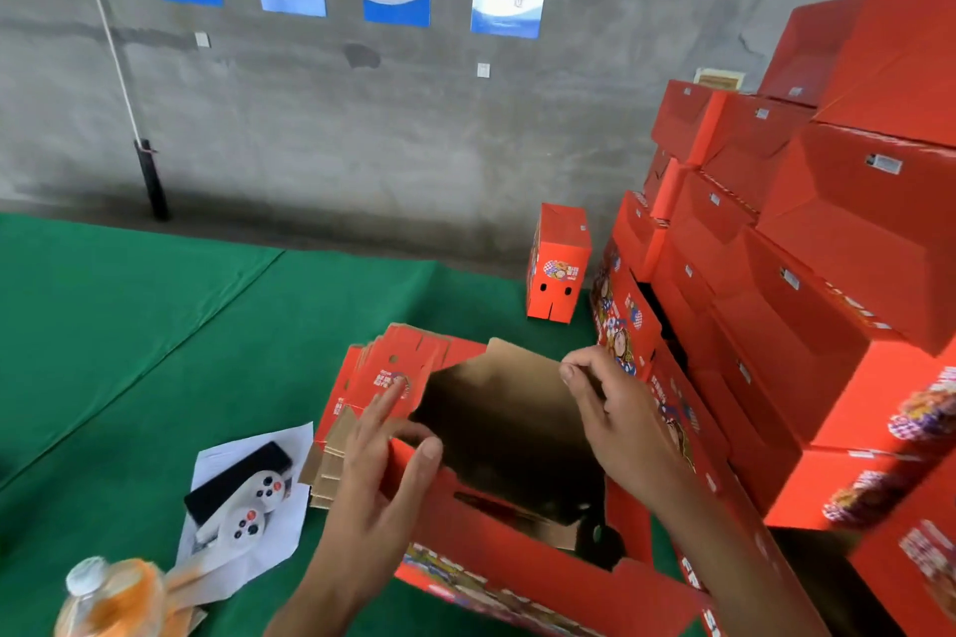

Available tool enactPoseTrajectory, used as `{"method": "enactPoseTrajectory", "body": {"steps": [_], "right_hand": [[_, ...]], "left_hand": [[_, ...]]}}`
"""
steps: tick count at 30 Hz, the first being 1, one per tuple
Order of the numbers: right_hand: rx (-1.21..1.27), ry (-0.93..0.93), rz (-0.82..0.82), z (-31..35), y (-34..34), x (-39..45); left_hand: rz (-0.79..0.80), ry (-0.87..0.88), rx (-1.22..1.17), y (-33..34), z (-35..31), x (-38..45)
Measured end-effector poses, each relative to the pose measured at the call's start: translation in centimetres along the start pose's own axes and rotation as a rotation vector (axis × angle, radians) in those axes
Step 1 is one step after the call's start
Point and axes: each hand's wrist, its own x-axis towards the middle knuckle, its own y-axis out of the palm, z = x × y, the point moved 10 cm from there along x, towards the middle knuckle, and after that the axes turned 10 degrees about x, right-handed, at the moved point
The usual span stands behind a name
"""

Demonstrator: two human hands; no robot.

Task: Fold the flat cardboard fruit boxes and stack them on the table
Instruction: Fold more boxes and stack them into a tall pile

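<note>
- Gripping the half-formed red cardboard fruit box (522, 541), both hands work: left hand (380, 466) pinches its wall, right hand (615, 409) its brown flap.
- Risk: flap buckles if forced.

two bare forearms come up from the lower edge of the view, each ending in an ungloved hand: the left hand (380, 471) and the right hand (615, 414). no sleeve shows on either arm. the wrists and fingers look plain, and the fingernails are short and unpainted.
</note>
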Motion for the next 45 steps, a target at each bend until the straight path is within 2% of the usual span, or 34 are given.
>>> {"method": "enactPoseTrajectory", "body": {"steps": [2, 7, 12, 15, 20, 23, 25, 28, 33, 36, 38, 42, 45], "right_hand": [[0.114, 0.061, 0.037, -1.7, 0.5, -0.3], [0.246, 0.153, 0.089, -4.8, 1.2, -2.1], [0.269, 0.335, 0.212, -8.5, 0.5, -3.4], [0.286, 0.389, 0.207, -10.0, -0.6, -3.9], [0.124, 0.391, 0.307, -10.9, -3.7, -4.4], [0.194, 0.334, 0.347, -10.4, -4.2, -5.6], [0.251, 0.277, 0.312, -9.6, -3.7, -6.0], [0.204, 0.204, 0.236, -8.8, -3.1, -5.2], [0.243, 0.273, -0.117, -9.3, -2.9, -4.3], [0.339, 0.284, -0.22, -9.4, -1.0, -4.5], [0.373, 0.222, -0.297, -9.1, -1.0, -4.7], [0.155, -0.024, -0.298, -8.1, -0.9, -5.9], [-0.149, -0.17, -0.247, -7.6, -0.5, -6.2]], "left_hand": [[0.079, 0.083, 0.054, 0.8, 0.6, 0.0], [0.192, 0.102, 0.14, 2.5, 3.5, 0.2], [0.146, 0.16, 0.14, 3.2, 4.2, -0.3], [0.111, 0.115, 0.171, 3.5, 5.4, -0.3], [0.038, 0.062, 0.196, 3.4, 6.4, 0.0], [0.037, -0.016, 0.218, 3.3, 7.0, 0.1], [0.044, 0.051, 0.259, 3.9, 5.6, 0.2], [0.129, 0.19, 0.246, 6.0, 3.0, 0.2], [0.114, 0.091, 0.215, 6.7, 3.9, 0.8], [0.033, 0.09, 0.209, 7.3, 3.9, 1.5], [0.019, 0.092, 0.308, 7.8, 4.2, 1.9], [0.157, 0.17, 0.513, 9.2, 4.7, 2.1], [0.247, 0.217, 0.495, 9.4, 5.1, 1.8]]}}
